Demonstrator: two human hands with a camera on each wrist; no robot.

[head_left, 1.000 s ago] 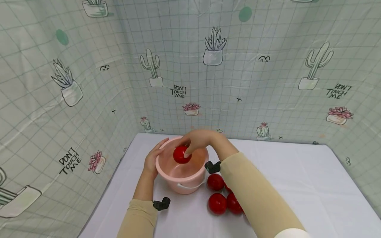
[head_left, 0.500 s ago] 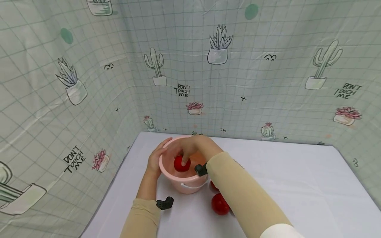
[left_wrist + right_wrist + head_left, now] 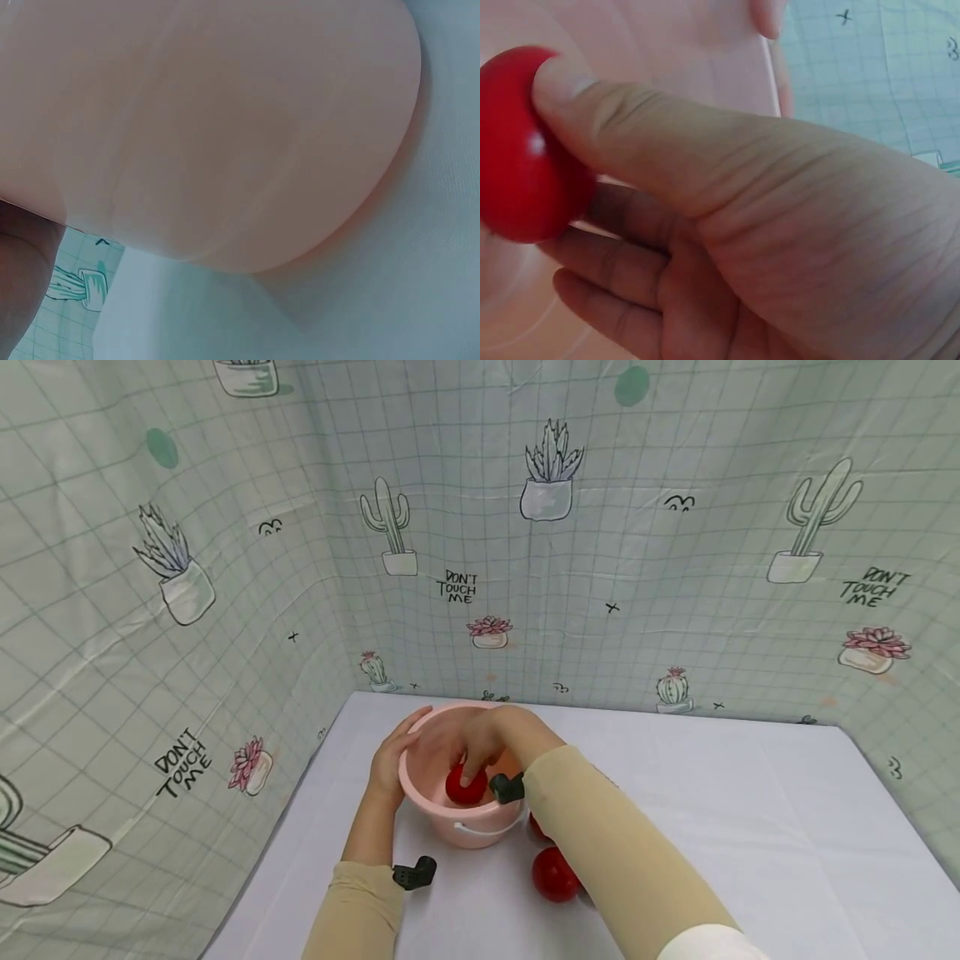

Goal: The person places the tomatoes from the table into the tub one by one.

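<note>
— Down it goes! Since a second ago the red ball [image 3: 465, 791] has dropped from rim height to deep inside the pink bucket [image 3: 480, 815], and the right hand [image 3: 495, 735] has sunk in with it.

— Any daylight between hand and ball?

— None! From the right wrist, that's a firm pinch: thumb pressed on one side, fingers [image 3: 622, 262] closed in against the other, two of them reaching on past it. Whether the ball touches the bottom, I can't tell.

— And over on the left?

— Steady work from the left hand [image 3: 390, 764], holding the bucket by its left side, fingers spread along the outside and a tip lapping over the rim. How tightly it grips, I can't say.

— The bucket's upright?

— Upright on the white table [image 3: 690, 802], its white handle [image 3: 483, 835] hanging across the near side.

— More red on the right, I see!

— A second ball [image 3: 555, 874] sits on the table, right of the bucket and nearer. Another [image 3: 537, 828] peeks out just beside the bucket, mostly masked by the tan right sleeve [image 3: 615, 852].

— And the far side?

— Pale grid-patterned cloth [image 3: 615, 552], covered in potted cacti and the words "Don't touch me"!
</note>
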